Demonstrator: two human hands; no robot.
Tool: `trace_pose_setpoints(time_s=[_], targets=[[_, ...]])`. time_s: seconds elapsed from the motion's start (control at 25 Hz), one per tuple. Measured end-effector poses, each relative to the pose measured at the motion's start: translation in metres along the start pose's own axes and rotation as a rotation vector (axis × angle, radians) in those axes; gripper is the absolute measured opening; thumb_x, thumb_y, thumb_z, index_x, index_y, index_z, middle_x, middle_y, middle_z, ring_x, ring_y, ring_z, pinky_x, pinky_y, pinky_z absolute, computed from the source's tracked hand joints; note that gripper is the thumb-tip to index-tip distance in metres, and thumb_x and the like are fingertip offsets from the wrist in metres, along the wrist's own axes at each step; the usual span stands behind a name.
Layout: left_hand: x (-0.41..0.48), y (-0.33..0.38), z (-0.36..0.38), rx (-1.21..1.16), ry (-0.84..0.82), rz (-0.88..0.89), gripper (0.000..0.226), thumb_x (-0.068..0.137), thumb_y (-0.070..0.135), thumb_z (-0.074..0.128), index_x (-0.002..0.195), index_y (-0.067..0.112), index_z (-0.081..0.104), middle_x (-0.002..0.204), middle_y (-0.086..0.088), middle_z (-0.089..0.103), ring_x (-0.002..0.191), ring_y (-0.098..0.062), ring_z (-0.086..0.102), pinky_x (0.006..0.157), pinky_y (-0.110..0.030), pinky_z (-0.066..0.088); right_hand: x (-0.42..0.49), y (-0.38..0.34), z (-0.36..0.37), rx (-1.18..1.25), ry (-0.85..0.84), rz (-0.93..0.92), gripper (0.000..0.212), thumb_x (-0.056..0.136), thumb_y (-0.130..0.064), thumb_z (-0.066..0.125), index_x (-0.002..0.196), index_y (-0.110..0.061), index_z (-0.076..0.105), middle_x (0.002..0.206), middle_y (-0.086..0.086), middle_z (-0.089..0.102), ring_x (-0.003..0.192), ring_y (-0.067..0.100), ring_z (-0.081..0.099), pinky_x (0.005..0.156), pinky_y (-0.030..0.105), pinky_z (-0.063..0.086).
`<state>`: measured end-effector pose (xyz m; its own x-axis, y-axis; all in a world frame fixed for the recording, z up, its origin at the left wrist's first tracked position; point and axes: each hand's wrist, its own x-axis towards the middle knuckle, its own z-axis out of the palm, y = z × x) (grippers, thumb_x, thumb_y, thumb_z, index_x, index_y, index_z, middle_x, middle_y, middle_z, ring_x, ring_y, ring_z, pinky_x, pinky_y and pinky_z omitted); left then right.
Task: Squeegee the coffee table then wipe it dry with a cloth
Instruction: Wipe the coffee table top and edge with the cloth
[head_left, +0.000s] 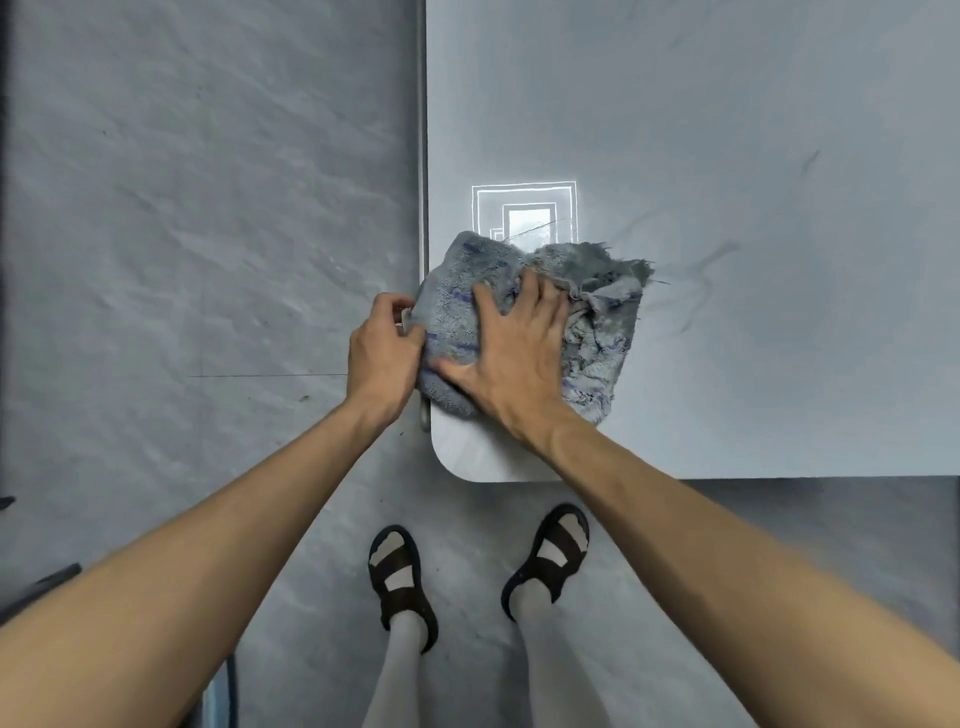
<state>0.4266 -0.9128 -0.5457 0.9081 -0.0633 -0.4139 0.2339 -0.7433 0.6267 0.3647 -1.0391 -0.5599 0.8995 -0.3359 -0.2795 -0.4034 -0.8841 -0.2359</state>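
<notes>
Wiping stage under way at the near corner of the counter

Nearest, the person is standing in sandals (400, 582) on the grey floor (156, 208), both bare arms reaching forward. The right hand (511, 358) is pressing flat on the cloth (597, 332), fingers (535, 288) spread open over it rather than gripping, while the left hand (382, 353) is curling its fingers (395, 306) closed around the cloth's left edge where it is hanging over the side of the counter (753, 130) (something thin and grey is showing under that hand, too hidden to name). The cloth is lying bunched on the counter's near-left corner. No squeegee is showing, so the squeegee step is probably done and drying is going on; beyond the cloth a ceiling light's reflection (524, 218) and faint streaks suggest the far stretch is yet to be wiped.
</notes>
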Motion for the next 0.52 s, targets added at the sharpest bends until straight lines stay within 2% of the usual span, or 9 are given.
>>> trace_pose_setpoints(time_s=[0.08,0.24,0.4,0.52], targets=[[-0.004,0.003,0.001,0.031,0.026,0.021,0.033,0.090,0.018,0.053,0.123,0.015,0.052,0.122,-0.003,0.062,0.108,-0.020,0.058,0.087,-0.026,0.044,-0.005,-0.001,0.003,-0.005,-0.003,-0.076,0.084,0.065,-0.080,0.046,0.131,-0.028,0.048,0.145,0.023,0.034,0.136,0.041,0.026,0.113,0.059,0.011],[-0.016,0.009,0.004,0.199,0.025,0.214,0.039,0.094,0.025,0.050,0.131,0.014,0.044,0.136,-0.005,0.049,0.124,-0.022,0.046,0.099,-0.026,0.034,-0.030,0.029,0.009,-0.004,0.048,-0.455,0.051,0.065,-0.059,0.062,0.104,-0.027,0.060,0.125,0.016,0.052,0.121,0.034,0.045,0.111,0.054,0.024],[-0.040,0.020,0.022,0.372,-0.165,0.425,0.042,0.097,0.030,0.047,0.136,0.015,0.041,0.148,-0.007,0.039,0.137,-0.024,0.035,0.115,-0.037,0.028,-0.045,0.075,0.005,-0.067,-0.077,-0.797,0.049,0.068,-0.060,0.057,0.105,-0.028,0.059,0.122,0.013,0.053,0.117,0.032,0.046,0.108,0.050,0.027],[-0.056,0.031,0.044,0.490,-0.277,0.483,0.047,0.097,0.034,0.046,0.139,0.015,0.038,0.152,-0.010,0.033,0.139,-0.027,0.033,0.116,-0.042,0.027,-0.046,0.125,-0.007,-0.101,-0.147,-0.899,0.049,0.070,-0.059,0.055,0.107,-0.027,0.058,0.122,0.014,0.052,0.115,0.032,0.045,0.105,0.048,0.029]])
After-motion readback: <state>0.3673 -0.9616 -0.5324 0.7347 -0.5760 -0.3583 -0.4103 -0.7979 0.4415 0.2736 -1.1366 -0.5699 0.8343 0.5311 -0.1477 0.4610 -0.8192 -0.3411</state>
